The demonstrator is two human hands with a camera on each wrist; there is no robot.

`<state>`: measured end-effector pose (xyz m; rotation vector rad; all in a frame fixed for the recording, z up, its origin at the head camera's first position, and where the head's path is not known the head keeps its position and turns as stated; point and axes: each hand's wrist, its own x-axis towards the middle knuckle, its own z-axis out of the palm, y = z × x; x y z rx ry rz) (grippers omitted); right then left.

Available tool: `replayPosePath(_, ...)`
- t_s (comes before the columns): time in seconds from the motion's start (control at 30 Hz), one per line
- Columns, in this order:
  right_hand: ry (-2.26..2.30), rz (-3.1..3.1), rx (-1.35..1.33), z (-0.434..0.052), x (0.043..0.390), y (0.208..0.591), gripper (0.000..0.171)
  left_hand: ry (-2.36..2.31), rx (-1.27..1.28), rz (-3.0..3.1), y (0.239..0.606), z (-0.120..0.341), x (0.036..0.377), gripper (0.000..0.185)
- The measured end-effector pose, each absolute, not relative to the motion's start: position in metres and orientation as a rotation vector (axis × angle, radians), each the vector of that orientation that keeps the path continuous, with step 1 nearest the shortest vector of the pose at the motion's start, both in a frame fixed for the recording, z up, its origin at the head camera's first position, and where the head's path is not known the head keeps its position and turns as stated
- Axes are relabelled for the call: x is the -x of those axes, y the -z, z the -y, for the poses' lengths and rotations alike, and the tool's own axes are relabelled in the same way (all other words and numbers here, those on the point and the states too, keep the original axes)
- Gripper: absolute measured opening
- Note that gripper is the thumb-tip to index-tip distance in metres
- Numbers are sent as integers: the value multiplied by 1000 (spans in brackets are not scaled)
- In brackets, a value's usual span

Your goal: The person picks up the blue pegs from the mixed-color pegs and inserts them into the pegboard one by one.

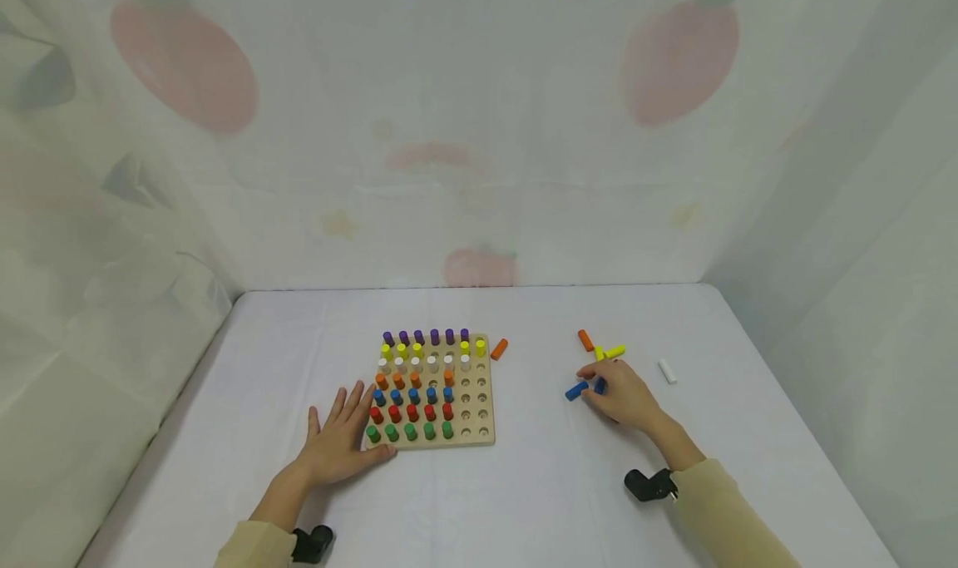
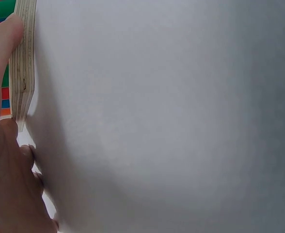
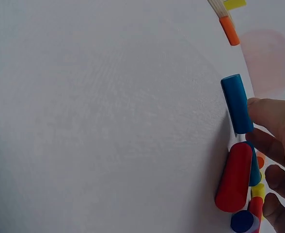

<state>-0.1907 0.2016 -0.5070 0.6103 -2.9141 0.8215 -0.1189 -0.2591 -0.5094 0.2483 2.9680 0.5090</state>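
A wooden pegboard (image 1: 475, 389) bears rows of purple, yellow, white, orange, blue, red and green pegs. At its front left corner rests my left hand (image 1: 337, 447), fingers spread along the left side and thumb on the front edge. In the left wrist view the thumb lies against the board's layered edge (image 2: 23, 63). My right hand (image 1: 624, 395), right of the board, pinches a blue peg (image 3: 237, 104) with thumb and index finger. Beneath that hand lie a red peg (image 3: 233, 178) and another blue peg (image 3: 254, 167), the red one hidden from the head view.
An orange peg (image 1: 499, 349) lies beside the board's right edge. Beyond my right hand are another orange peg (image 1: 585, 340) and yellow pegs (image 1: 615, 352); a white peg (image 1: 667, 372) lies farther right. Printed white cloth (image 1: 479, 219) hangs behind the table.
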Motion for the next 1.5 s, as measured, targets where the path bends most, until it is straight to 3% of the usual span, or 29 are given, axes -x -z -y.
replayPosePath(0.77, -738, 2864, -640, -195, 193, 516, 14, -506, -234, -2964, 512, 259, 120, 105)
replayPosePath(1.5, -846, 2811, -637, -190, 193, 504, 16, -517, -233, -2971, 513, 259, 120, 105)
